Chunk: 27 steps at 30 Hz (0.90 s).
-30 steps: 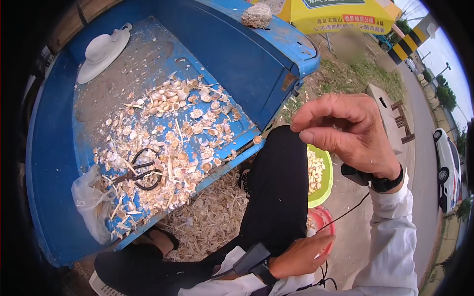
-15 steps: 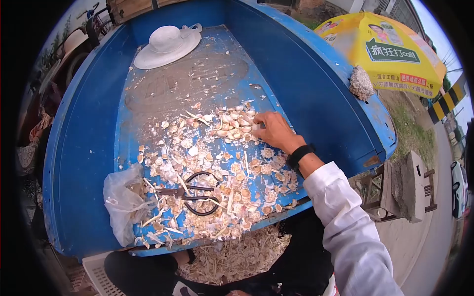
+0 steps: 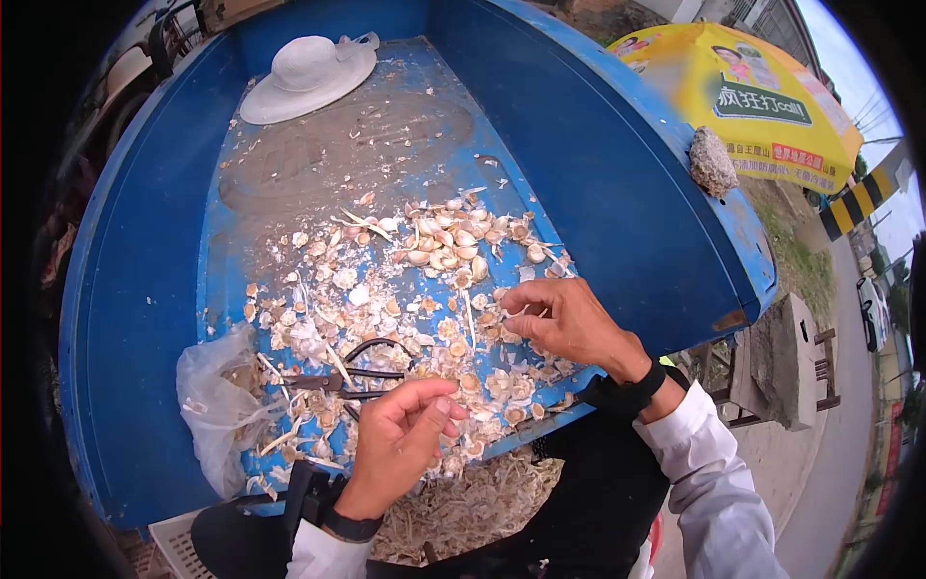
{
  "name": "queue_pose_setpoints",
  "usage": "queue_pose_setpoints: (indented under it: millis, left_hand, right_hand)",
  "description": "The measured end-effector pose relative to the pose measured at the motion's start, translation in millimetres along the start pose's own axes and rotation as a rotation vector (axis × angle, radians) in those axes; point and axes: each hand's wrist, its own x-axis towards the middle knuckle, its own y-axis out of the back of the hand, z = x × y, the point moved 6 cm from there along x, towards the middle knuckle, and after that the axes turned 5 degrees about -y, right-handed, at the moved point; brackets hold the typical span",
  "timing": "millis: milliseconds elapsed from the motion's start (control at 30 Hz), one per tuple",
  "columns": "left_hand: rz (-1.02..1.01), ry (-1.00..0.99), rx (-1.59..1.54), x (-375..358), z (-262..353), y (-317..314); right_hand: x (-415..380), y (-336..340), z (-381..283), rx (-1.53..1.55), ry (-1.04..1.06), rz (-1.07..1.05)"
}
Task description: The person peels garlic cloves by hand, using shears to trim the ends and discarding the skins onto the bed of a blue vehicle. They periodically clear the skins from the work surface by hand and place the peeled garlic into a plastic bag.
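Over the loose peels at the right of the blue bed is my right hand [image 3: 574,323], palm down, fingers bent, with a gap between thumb and fingertips and nothing plainly held. My left hand [image 3: 405,439] hovers at the front edge, half curled, thumb and fingers slightly apart, with no object visible in it. It partly covers the black-handled scissors [image 3: 328,381]. A pile of garlic cloves [image 3: 449,241] lies beyond my right hand. Garlic skins and cut root ends [image 3: 318,338] are scattered around the scissors and under both hands.
A crumpled clear plastic bag [image 3: 217,410] rests at the front left. At the back lies a white sun hat [image 3: 313,77]. The blue side wall [image 3: 617,193] rises on the right, with a stone [image 3: 712,162] on its rim. A yellow umbrella [image 3: 772,106] stands outside.
My right hand has drawn back from the clove pile toward me. My left hand has come up into view over the front peels. The view has shifted slightly.
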Motion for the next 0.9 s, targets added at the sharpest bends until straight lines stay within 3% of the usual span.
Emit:
queue_pose_setpoints:
  millis: [100, 133, 200, 300, 433, 500, 567, 633, 667, 700, 800, 833, 900]
  left_hand:
    - [-0.019, 0.011, -0.026, 8, -2, -11]
    - [-0.017, 0.017, -0.047, 11, -3, -12]
    - [-0.003, 0.023, -0.055, 17, -5, -14]
    - [0.023, 0.024, -0.105, 24, -14, -16]
    - [0.072, 0.029, -0.213, 33, -21, -22]
    - [0.084, 0.029, -0.23, 40, -27, -24]
    - [0.096, 0.025, -0.25, 50, -28, -29]
    - [0.227, 0.064, -0.553, 61, -31, -35]
    - [0.256, 0.116, -0.703, 66, -35, -40]
    - [0.258, 0.121, -0.701, 69, -38, -39]
    - [0.307, 0.297, -0.864, 69, -48, -43]
    - [0.308, 0.297, -0.864, 68, -49, -41]
    - [0.287, 0.296, -0.866, 67, -55, -31]
  right_hand:
    - [35, 38, 29, -0.132, -0.174, 0.359]
    - [44, 38, 42, -0.129, -0.171, 0.36]
    - [58, 33, 51, -0.475, -0.055, 0.4]
    - [69, 28, 56, -0.595, -0.057, 0.247]
    - [61, 28, 53, -0.654, 0.032, 0.277]
    - [55, 37, 49, -0.333, -0.031, 0.303]
    - [48, 40, 31, -0.242, -0.053, 0.332]
    - [37, 30, 0, 0.098, -0.134, 0.11]
    - [33, 19, -22, 0.214, -0.058, -0.073]
    - [35, 17, -19, 0.219, -0.062, -0.075]
    - [65, 33, 15, -0.161, -0.038, 0.149]
    - [70, 31, 33, -0.161, -0.037, 0.149]
    - [75, 27, 49, -0.442, -0.06, 0.197]
